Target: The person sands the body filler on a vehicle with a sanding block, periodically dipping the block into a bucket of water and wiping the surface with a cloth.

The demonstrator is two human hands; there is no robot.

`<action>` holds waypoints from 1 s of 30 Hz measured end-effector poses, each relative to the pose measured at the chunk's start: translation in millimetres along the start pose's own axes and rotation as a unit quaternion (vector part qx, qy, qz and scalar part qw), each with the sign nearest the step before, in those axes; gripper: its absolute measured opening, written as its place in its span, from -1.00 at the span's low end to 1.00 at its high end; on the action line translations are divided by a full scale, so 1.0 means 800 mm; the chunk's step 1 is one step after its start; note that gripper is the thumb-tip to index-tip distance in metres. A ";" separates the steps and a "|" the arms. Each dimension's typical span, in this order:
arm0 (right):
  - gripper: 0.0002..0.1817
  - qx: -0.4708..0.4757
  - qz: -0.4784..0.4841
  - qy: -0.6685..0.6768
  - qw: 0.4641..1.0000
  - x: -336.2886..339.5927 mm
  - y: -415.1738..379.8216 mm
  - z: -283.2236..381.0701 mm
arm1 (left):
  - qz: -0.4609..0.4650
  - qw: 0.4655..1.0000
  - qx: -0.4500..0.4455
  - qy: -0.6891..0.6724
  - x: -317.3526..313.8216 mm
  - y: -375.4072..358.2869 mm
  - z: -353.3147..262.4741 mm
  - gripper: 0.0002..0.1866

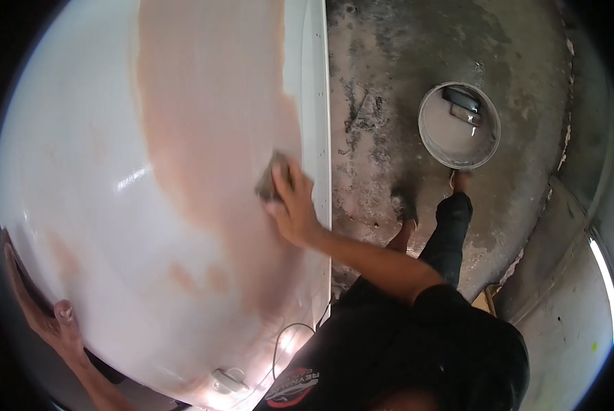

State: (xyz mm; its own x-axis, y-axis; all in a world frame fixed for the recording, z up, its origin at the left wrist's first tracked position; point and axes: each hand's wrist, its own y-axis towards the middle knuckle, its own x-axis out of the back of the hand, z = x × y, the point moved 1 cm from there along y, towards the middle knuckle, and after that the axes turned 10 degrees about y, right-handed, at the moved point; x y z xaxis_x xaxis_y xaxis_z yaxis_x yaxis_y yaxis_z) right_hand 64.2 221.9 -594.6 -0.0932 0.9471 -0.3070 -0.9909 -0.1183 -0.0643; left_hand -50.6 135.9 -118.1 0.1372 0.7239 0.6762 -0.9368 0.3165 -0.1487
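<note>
My right hand (295, 205) is closed round a grey-brown sanding block (271, 177), which lies flat against a large curved white panel (101, 205). The block sits on a broad pinkish-brown sanded patch (211, 89), near the panel's right edge. At the lower left, my left hand (64, 332) rests on the panel's outer edge, thumb on the white surface and fingers stretched along the side. Thumb and fingers are apart, with nothing seen between them. Smaller brownish patches (183, 276) show lower on the panel.
A round bucket (425, 140) of cloudy water stands on the stained, wet concrete floor (519, 116), with dark blocks (462, 103) in it. A small light-coloured object (230, 379) and a thin dark cable (275, 353) lie by the bright lower edge. Another panel (574, 308) stands at right.
</note>
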 end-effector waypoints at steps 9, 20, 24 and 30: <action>-0.29 0.022 -0.087 0.039 0.995 0.066 0.269 0.022 | -0.008 1.000 -0.001 0.000 -0.004 -0.003 0.001 0.13; -0.45 0.105 -0.155 0.020 0.982 0.064 0.291 0.015 | 0.002 1.000 0.003 0.006 -0.006 -0.006 0.009 0.14; -0.47 -0.005 -0.099 0.040 0.994 0.076 0.334 0.011 | 0.000 1.000 0.002 0.006 -0.004 -0.008 0.007 0.14; -0.29 0.159 0.058 -0.028 0.985 -0.011 -0.042 0.004 | 0.000 1.000 0.004 0.003 -0.003 -0.009 0.009 0.14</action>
State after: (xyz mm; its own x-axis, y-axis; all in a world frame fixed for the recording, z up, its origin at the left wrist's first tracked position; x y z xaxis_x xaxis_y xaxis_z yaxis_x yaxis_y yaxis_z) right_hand 98.2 218.5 -586.7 -0.2046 0.9487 -0.2412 -0.9528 -0.1366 0.2711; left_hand -46.5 127.2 -113.6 0.1383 0.7279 0.6716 -0.9396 0.3108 -0.1433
